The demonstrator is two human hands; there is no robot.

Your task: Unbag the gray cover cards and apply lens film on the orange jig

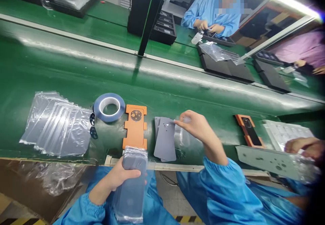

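Note:
My left hand (119, 176) is closed round a stack of bagged phone back covers (130, 192), held over my lap at the table's edge. Several bare grey phone back covers (165, 140) lie slightly fanned on the green table. My right hand (194, 125) pinches the upper right corner of the top one. Clear plastic film (182, 135) lies beside that pile, partly under my right hand. Between the pile and a roll of blue tape (99, 111) sits an orange phone-shaped fixture (135, 126) with a dark camera-shaped piece on it.
Overlapping clear bags with grey covers (61, 126) spread at the left, near two black camera-shaped pieces (93, 132). On the right, a neighbour's hand (302, 147) is near a second orange fixture (248, 130) and a long greenish strip (269, 159). Across the divider, another person handles small parts beside black trays (223, 64).

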